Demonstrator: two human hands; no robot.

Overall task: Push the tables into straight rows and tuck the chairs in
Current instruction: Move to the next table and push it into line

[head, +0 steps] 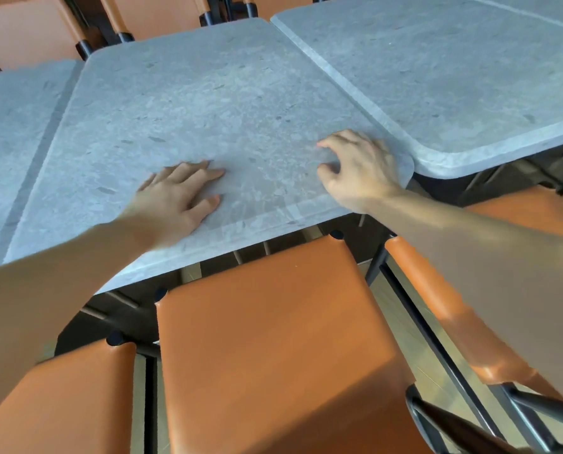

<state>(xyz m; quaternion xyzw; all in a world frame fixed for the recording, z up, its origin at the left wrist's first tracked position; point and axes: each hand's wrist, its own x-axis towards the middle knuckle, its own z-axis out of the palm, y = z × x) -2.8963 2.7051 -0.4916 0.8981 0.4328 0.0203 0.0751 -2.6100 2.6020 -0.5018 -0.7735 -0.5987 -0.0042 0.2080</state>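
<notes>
Currently the person leans over an orange chair (pixel 273 339) to work the middle table (pixel 208 103), which sits skewed: its near right corner juts past the front edge of the right table (pixel 453 77), and a dark gap separates it from the left table (pixel 8 126). The left hand (pixel 178 194) lies flat on the top, fingers straight and together, holding nothing. The right hand (pixel 358 168) rests near the jutting corner with fingers arched and spread, fingertips seemingly pressing the surface, though motion blur makes the contact uncertain; it grips nothing.

To do this well, the person would likely push more at the right corner, pivoting the top until its front edge lines up with its neighbours, keeping palms low so they do not slide.

The tabletops are grey, mottled like stone, matte, with rounded corners and a bevelled rim. The chairs have smooth orange leather-like seats on thin black metal frames; more stand beyond the far edge.
</notes>
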